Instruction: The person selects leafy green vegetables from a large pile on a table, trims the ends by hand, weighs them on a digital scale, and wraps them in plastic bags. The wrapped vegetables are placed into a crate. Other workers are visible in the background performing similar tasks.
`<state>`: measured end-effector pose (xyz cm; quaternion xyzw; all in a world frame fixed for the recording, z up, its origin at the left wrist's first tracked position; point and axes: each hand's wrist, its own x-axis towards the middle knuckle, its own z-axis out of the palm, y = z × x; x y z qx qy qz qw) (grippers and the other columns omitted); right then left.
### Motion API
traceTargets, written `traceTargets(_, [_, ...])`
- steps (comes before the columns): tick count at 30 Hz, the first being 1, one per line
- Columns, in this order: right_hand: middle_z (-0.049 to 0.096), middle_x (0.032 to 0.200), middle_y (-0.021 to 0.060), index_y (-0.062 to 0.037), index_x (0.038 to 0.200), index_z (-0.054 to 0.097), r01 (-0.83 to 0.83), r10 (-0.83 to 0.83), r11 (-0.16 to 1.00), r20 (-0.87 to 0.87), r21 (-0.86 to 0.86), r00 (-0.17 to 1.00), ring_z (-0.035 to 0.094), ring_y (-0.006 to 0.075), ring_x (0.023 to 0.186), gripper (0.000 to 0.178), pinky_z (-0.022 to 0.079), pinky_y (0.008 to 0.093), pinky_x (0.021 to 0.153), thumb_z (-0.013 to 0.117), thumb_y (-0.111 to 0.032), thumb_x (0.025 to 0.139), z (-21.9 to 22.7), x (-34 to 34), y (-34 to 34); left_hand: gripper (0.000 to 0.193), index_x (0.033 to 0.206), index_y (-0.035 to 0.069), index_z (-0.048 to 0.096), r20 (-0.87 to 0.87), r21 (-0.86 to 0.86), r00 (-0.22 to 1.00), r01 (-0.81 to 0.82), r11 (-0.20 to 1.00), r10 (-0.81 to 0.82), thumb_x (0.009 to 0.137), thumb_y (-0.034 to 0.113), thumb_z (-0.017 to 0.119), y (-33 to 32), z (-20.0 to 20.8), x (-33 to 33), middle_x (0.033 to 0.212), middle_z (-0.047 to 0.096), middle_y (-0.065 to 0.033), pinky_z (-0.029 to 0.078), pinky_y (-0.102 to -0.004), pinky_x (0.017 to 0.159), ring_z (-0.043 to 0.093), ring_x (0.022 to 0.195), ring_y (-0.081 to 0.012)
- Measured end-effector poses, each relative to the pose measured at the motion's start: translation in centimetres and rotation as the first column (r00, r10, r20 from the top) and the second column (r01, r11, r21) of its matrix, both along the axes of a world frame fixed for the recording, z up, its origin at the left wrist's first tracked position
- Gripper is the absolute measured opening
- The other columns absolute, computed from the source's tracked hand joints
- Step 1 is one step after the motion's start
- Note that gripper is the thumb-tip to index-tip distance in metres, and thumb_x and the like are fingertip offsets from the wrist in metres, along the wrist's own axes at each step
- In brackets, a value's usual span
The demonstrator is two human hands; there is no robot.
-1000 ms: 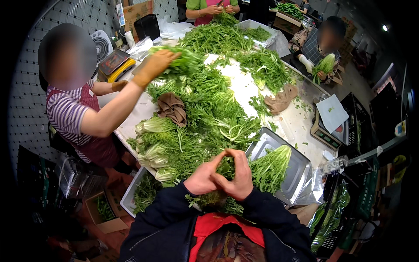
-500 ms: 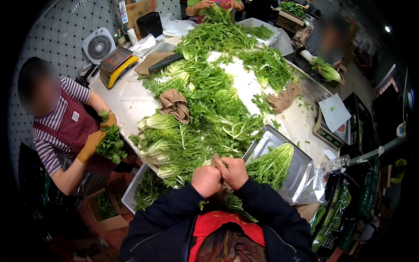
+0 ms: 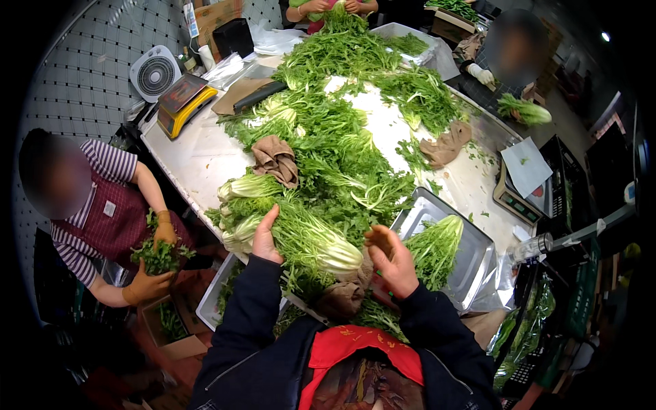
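Note:
A head of curly endive [image 3: 318,239] lies slantwise in front of me, its pale base toward my right hand and its frilly leaves toward the left. My left hand [image 3: 266,238] cups its leafy side, thumb raised and the other fingers hidden under the leaves. Just right of the pale base, my right hand [image 3: 393,261] is open, fingers apart and nothing in it. A crumpled brown cloth [image 3: 342,297] sits below the base. Another endive head [image 3: 437,249] rests in the metal tray [image 3: 478,249] at the right.
Loose greens [image 3: 348,164] heap across the white table [image 3: 195,154], with brown cloths [image 3: 275,160] on them. A yellow scale [image 3: 184,106] stands far left, another scale [image 3: 523,184] at right. A gloved co-worker [image 3: 113,225] holds greens at left; others work across the table. A white bin [image 3: 208,311] stands below.
My closed hands, together before, have parted to left and right. The endive head now shows between them. The left co-worker's hands have dropped lower; the far-right person's bunch has shifted right.

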<state>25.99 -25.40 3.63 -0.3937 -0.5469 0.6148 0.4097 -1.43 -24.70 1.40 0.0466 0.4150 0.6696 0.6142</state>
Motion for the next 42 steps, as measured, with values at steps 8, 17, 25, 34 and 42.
traceTargets(8, [0.063,0.111,0.0106,0.0047,0.125,0.050,0.004,-0.013,0.994,-0.088,-0.106,0.996,0.062,0.0146,0.100,0.042,0.049,0.0277,0.087,0.067,-0.012,0.090,-0.6,0.8,-1.6,0.034,0.116,0.008,0.062,0.150,-0.012,0.989,0.002,1.000,0.000,0.090,0.030,0.065,0.1,-0.8,3.6,0.112,0.066,-0.0071,0.051,-0.0388,0.088,0.063,0.100,-0.0237])
traceTargets(17, [0.066,0.096,0.0048,0.0043,0.110,0.059,0.294,-0.307,0.950,0.140,0.105,0.941,0.061,0.0071,0.083,0.023,0.050,0.0223,0.073,0.064,-0.004,0.089,2.0,2.8,-0.8,0.035,0.103,0.000,0.060,-0.749,0.304,0.643,0.118,0.945,0.161,0.095,0.033,0.055,-0.8,2.3,4.6,0.096,0.062,-0.0120,0.047,-0.0308,0.079,0.060,0.088,-0.0172])
traceTargets(25, [0.060,0.100,0.0071,0.0005,0.108,0.047,0.228,-0.304,0.944,-0.355,-0.240,0.884,0.059,0.0105,0.087,0.025,0.050,0.0240,0.077,0.064,-0.008,0.091,0.9,-1.6,-1.6,0.055,0.134,0.003,0.046,-0.059,0.249,0.689,0.711,0.658,-0.722,0.095,0.040,0.057,-4.6,-2.1,8.5,0.122,0.060,-0.0130,0.050,-0.0364,0.091,0.060,0.109,-0.0229])
traceTargets(34, [0.053,0.113,0.0150,-0.0167,0.130,0.048,-0.659,0.226,0.714,0.814,0.236,0.536,0.060,0.0359,0.096,0.058,0.052,0.0411,0.073,0.072,-0.017,0.077,-5.2,-1.0,-6.0,0.034,0.120,0.002,0.054,0.424,0.088,0.899,0.084,0.993,-0.113,0.091,0.019,0.058,-3.5,-6.8,3.3,0.126,0.059,-0.0139,0.039,-0.0510,0.106,0.056,0.117,-0.0319])
traceTargets(42, [0.054,0.091,0.0132,-0.0040,0.089,0.064,-0.321,0.062,0.847,0.521,0.424,0.851,0.059,0.0296,0.081,0.018,0.048,0.0355,0.069,0.067,-0.006,0.071,-5.8,0.4,-4.5,0.044,0.128,-0.002,0.049,0.384,0.044,0.911,0.146,0.988,-0.152,0.092,0.021,0.056,-5.0,-8.7,3.3,0.130,0.056,-0.0203,0.037,-0.0521,0.107,0.053,0.122,-0.0368])
